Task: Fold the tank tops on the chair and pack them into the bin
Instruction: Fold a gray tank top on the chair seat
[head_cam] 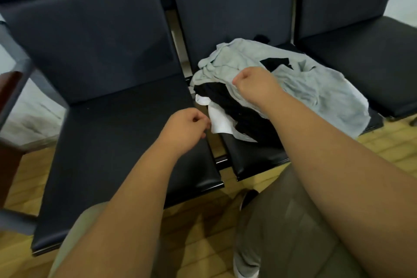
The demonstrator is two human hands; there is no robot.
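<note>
Both hands are curled: the left hand (186, 125) has its fingertips at the near edge of a white top (220, 123), and the right hand (253, 83) is clenched knuckles-up on a grey top (316, 88); whether either truly grips cloth cannot be told. The middle chair (252, 156) carries the unfolded heap of tank tops (216, 61) at two o'clock from the left hand. This looks like picking the first top, so next one must be lifted free and spread on the empty seat (112, 142) at nine o'clock; no bin is in view

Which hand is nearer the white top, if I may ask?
Left. The left hand is beside the white top; the right hand is beyond it, over the grey top.
</note>
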